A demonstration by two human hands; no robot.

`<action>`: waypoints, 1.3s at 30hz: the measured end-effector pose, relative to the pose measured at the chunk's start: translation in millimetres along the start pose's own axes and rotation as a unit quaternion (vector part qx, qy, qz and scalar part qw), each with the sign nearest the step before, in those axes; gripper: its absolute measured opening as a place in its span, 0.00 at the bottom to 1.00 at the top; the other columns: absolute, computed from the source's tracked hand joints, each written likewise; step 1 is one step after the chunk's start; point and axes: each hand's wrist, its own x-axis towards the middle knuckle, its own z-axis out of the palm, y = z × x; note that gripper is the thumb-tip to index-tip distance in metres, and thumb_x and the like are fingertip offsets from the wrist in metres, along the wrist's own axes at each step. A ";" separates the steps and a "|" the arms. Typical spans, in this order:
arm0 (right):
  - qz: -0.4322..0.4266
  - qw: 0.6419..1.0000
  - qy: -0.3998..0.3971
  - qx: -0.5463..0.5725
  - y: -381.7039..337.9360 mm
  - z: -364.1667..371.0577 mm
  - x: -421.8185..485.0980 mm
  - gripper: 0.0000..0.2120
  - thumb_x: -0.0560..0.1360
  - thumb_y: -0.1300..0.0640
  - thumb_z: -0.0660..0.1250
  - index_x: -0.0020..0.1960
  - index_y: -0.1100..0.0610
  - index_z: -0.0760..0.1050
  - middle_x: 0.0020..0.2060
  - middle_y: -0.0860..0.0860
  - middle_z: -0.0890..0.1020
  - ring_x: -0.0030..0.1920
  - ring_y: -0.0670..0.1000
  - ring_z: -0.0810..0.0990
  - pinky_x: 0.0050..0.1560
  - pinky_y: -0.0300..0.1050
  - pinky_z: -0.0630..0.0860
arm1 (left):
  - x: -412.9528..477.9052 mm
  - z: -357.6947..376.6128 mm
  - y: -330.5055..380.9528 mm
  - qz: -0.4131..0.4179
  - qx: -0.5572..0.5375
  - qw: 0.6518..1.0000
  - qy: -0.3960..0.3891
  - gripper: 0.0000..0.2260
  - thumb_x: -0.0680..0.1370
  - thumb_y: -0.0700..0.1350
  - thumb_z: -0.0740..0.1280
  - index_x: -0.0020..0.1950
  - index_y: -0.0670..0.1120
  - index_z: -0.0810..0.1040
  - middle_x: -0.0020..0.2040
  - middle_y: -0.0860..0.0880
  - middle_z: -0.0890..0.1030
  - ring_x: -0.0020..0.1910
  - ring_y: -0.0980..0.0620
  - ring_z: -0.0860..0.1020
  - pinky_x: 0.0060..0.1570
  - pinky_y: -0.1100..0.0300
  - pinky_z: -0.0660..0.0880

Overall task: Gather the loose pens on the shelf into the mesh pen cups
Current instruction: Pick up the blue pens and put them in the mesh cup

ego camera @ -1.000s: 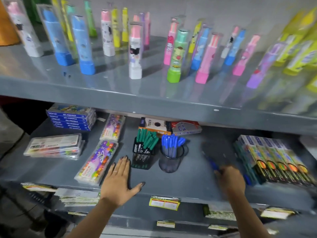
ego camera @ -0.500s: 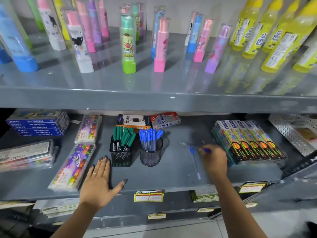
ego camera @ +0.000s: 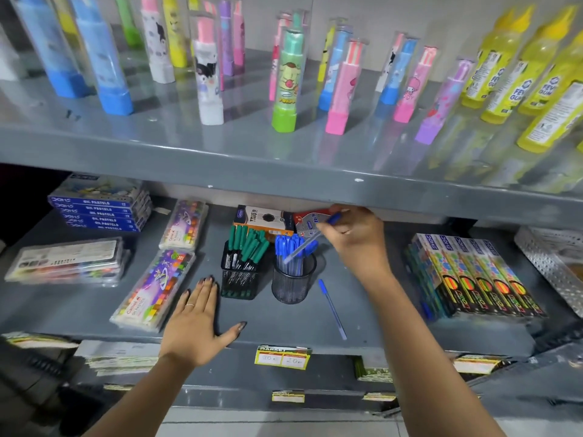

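Two mesh pen cups stand mid-shelf: a square one full of green-capped pens and a round one full of blue-capped pens. My right hand is raised above and right of the round cup, shut on a blue pen that slants down with its tip over the cup's mouth. One loose blue pen lies on the grey shelf just right of the round cup. My left hand rests flat and open on the shelf, in front of the square cup.
Crayon packs and oil pastel boxes lie to the left. Pencil boxes stack at the right, a perforated metal tray beyond them. Two small cartons sit behind the cups. The upper shelf edge hangs low overhead.
My right hand lifted a blue pen from the shelf at the right and carried it left and up over the round cup. One pen stays on the shelf. The left hand stayed flat.
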 end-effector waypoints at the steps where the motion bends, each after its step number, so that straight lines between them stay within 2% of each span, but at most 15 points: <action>1: -0.016 0.999 -0.006 -0.032 0.8 8.0 -0.5 0.17 0.66 0.58 0.76 0.31 0.44 0.70 0.25 0.43 0.80 0.29 0.44 0.80 0.36 0.38 0.76 | 0.2 -0.1 0.7 0.000 -0.001 1.000 0.001 0.50 0.70 0.78 0.41 0.79 0.41 0.47 0.80 0.45 0.51 0.79 0.50 0.47 0.77 0.51 0.45; 5: -0.038 0.980 -0.067 -0.185 13.6 38.7 -5.8 0.10 0.70 0.52 0.74 0.39 0.53 0.74 0.29 0.50 0.80 0.33 0.54 0.79 0.35 0.45 0.76 | -0.9 0.4 0.6 -0.003 0.005 1.000 -0.007 0.50 0.70 0.78 0.40 0.79 0.42 0.46 0.80 0.46 0.48 0.79 0.50 0.45 0.77 0.52 0.43; 8: -0.075 0.954 -0.117 -0.266 27.7 48.0 -15.0 0.09 0.73 0.50 0.71 0.44 0.56 0.80 0.42 0.53 0.81 0.46 0.56 0.79 0.42 0.46 0.76 | -0.4 1.2 -0.4 -0.004 0.007 1.000 -0.008 0.50 0.70 0.78 0.40 0.79 0.42 0.46 0.80 0.46 0.48 0.79 0.50 0.45 0.77 0.52 0.43; 10: -0.087 0.949 -0.120 -0.278 36.6 45.8 -21.5 0.12 0.75 0.49 0.68 0.51 0.55 0.83 0.50 0.53 0.79 0.53 0.53 0.76 0.46 0.45 0.76 | 0.0 1.8 -0.4 -0.003 0.009 1.000 -0.007 0.50 0.70 0.78 0.40 0.79 0.42 0.46 0.80 0.46 0.49 0.79 0.50 0.45 0.77 0.52 0.43; 12: -0.069 0.964 -0.079 -0.245 41.2 38.4 -26.0 0.14 0.76 0.48 0.66 0.57 0.53 0.81 0.53 0.52 0.79 0.53 0.52 0.78 0.47 0.44 0.76 | 0.5 2.6 -0.4 -0.003 0.011 1.000 -0.004 0.50 0.71 0.78 0.41 0.79 0.42 0.47 0.80 0.45 0.50 0.79 0.50 0.46 0.77 0.52 0.43; 14: -0.011 0.980 -0.008 -0.200 48.0 27.1 -28.0 0.11 0.75 0.50 0.65 0.55 0.52 0.81 0.50 0.53 0.81 0.49 0.54 0.81 0.47 0.43 0.75 | 0.6 2.7 -0.3 -0.002 0.014 1.000 -0.006 0.50 0.70 0.78 0.40 0.79 0.42 0.48 0.80 0.45 0.50 0.79 0.50 0.46 0.77 0.51 0.44; 16: 0.080 0.973 0.004 -0.214 63.0 14.8 -29.4 0.09 0.75 0.54 0.65 0.51 0.53 0.81 0.47 0.55 0.84 0.48 0.59 0.82 0.47 0.46 0.77 | -0.2 1.8 0.2 -0.001 0.018 1.000 -0.006 0.50 0.70 0.78 0.40 0.79 0.42 0.47 0.80 0.45 0.50 0.79 0.50 0.46 0.77 0.51 0.44; 18: 0.167 0.944 -0.072 -0.276 81.7 6.4 -35.9 0.08 0.73 0.54 0.65 0.46 0.55 0.80 0.45 0.57 0.85 0.47 0.61 0.82 0.44 0.47 0.76 | -0.6 -0.2 1.2 0.001 0.017 1.000 -0.005 0.50 0.70 0.78 0.39 0.79 0.42 0.47 0.80 0.45 0.49 0.79 0.50 0.45 0.77 0.51 0.44; 21: 0.241 0.919 -0.168 -0.264 102.1 10.1 -54.8 0.08 0.72 0.51 0.67 0.41 0.55 0.78 0.44 0.56 0.85 0.45 0.59 0.81 0.45 0.45 0.75 | -1.0 -3.7 3.1 0.006 0.011 1.000 -0.002 0.50 0.70 0.77 0.40 0.79 0.42 0.47 0.80 0.45 0.49 0.79 0.50 0.45 0.77 0.51 0.44; 25: 0.235 0.917 -0.208 -0.245 110.1 31.5 -64.1 0.12 0.71 0.51 0.70 0.48 0.58 0.79 0.47 0.56 0.84 0.50 0.59 0.81 0.50 0.48 0.77 | -1.5 -4.7 3.0 0.006 0.011 1.000 -0.002 0.50 0.69 0.77 0.41 0.79 0.42 0.47 0.80 0.45 0.50 0.79 0.49 0.47 0.77 0.52 0.44; 29: 0.187 0.913 -0.229 -0.281 105.9 43.2 -55.0 0.09 0.70 0.55 0.68 0.37 0.57 0.71 0.39 0.57 0.79 0.41 0.60 0.78 0.40 0.47 0.75 | -1.0 -4.3 1.9 0.010 0.009 1.000 -0.003 0.50 0.69 0.77 0.41 0.79 0.41 0.49 0.80 0.44 0.52 0.79 0.49 0.48 0.77 0.51 0.45; 32: 0.176 0.896 -0.247 -0.323 101.4 47.0 -51.1 0.05 0.69 0.62 0.68 0.44 0.59 0.73 0.47 0.59 0.82 0.49 0.62 0.81 0.42 0.49 0.76 | -1.0 -2.5 0.7 0.014 0.004 1.000 0.005 0.50 0.70 0.77 0.42 0.78 0.41 0.51 0.79 0.44 0.53 0.78 0.49 0.49 0.77 0.51 0.47; 35: 0.197 0.895 -0.245 -0.316 98.4 40.3 -48.7 0.10 0.69 0.65 0.68 0.40 0.56 0.66 0.45 0.58 0.80 0.51 0.62 0.81 0.46 0.49 0.77 | -0.9 -1.5 -0.5 0.016 0.003 1.000 0.004 0.50 0.70 0.77 0.42 0.79 0.41 0.50 0.80 0.45 0.53 0.78 0.50 0.49 0.77 0.51 0.46; 36: 0.205 0.904 -0.232 -0.294 97.6 34.3 -46.2 0.11 0.68 0.64 0.69 0.44 0.56 0.68 0.46 0.58 0.81 0.52 0.62 0.81 0.47 0.49 0.77 | -0.9 -1.5 -0.6 0.015 0.004 1.000 0.003 0.50 0.70 0.77 0.42 0.79 0.41 0.50 0.80 0.45 0.52 0.78 0.50 0.48 0.77 0.51 0.46; 39: 0.212 0.941 -0.162 -0.209 90.1 12.4 -33.2 0.25 0.66 0.60 0.71 0.62 0.55 0.72 0.49 0.57 0.82 0.51 0.59 0.81 0.54 0.49 0.78 | -0.5 -1.9 0.2 0.010 0.003 1.000 0.002 0.50 0.70 0.78 0.41 0.79 0.41 0.50 0.80 0.45 0.52 0.78 0.50 0.48 0.77 0.51 0.46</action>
